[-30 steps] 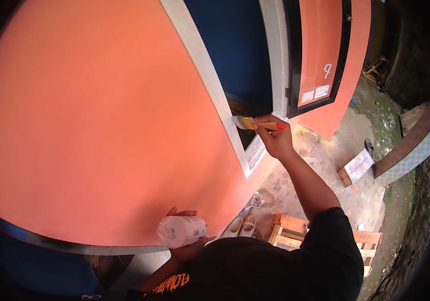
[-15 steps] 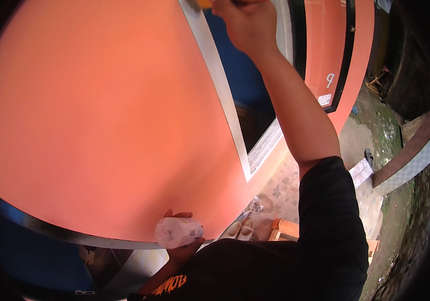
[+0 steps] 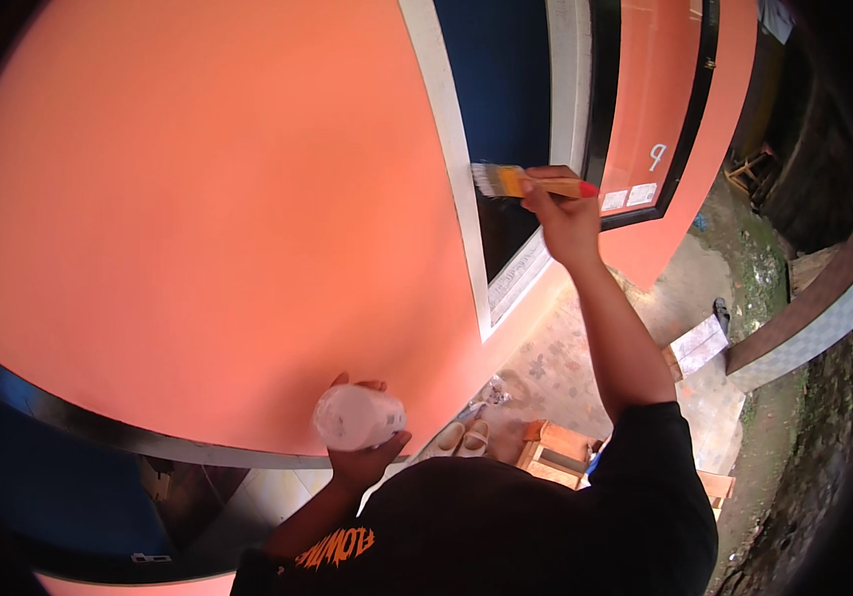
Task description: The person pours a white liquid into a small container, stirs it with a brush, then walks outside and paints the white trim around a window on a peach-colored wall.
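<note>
My right hand [image 3: 567,214] is closed round the wooden handle of a flat paintbrush [image 3: 514,182], whose handle end is red. The pale bristles point left and meet the white frame [image 3: 458,149] along the edge of the dark blue opening. Lower down, close to the wall, my left hand [image 3: 359,465] grips a whitish translucent plastic cup [image 3: 352,415]. Its fingers wrap round the far side and the thumb lies on the near side. White stuff shows in the cup; how full it is, I cannot tell.
An orange-pink wall [image 3: 218,219] fills the left. A black-framed pane [image 3: 635,129] stands beyond the opening. Below are a wooden stool [image 3: 553,449], a pair of light shoes [image 3: 461,439] and patterned floor tiles [image 3: 555,348]. Mossy ground [image 3: 759,258] lies at the right.
My right hand has come down from the top of the view along the white frame, bringing the whole paintbrush into sight. The cup in my left hand sits slightly higher in the picture.
</note>
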`<state>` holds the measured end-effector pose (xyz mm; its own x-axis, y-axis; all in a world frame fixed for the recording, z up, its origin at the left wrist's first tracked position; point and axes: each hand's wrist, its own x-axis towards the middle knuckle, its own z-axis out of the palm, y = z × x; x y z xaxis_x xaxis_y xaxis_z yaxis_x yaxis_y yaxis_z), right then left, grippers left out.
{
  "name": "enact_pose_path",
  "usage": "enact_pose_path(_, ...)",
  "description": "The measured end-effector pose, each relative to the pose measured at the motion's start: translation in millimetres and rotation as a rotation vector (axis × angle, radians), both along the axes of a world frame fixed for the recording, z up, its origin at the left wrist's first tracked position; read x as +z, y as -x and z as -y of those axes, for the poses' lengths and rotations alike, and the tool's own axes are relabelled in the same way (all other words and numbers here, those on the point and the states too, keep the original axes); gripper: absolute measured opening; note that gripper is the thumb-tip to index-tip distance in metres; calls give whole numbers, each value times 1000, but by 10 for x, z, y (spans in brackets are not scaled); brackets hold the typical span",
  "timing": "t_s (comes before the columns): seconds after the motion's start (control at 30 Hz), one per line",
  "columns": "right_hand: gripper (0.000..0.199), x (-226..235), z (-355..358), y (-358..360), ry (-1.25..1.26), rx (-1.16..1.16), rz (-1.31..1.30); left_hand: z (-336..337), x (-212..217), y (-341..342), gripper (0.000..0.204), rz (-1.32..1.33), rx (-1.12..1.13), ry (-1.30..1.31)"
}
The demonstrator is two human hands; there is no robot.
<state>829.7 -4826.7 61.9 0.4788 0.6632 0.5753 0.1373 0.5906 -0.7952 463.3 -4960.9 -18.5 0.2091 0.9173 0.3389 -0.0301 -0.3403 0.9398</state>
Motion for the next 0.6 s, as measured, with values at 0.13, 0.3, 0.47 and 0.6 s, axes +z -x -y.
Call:
enact_pose_path(0.13,16,261,389,-217,-66,66,0,-116,-32,-174,103,-97,-25,-40)
enact_pose_path(0.3,16,1117,1111,154,-233,414,91,-123,117,-455,104,-106,-133,-25)
enact_pose_path(0.47,26,1369,1561,649,-39,523,517,-104,74,-593,105,-180,-193,-138)
enact_pose_path(0.6,20,1331,1617,914,73,672,779,7,110,-656,101,-63,-278,-124)
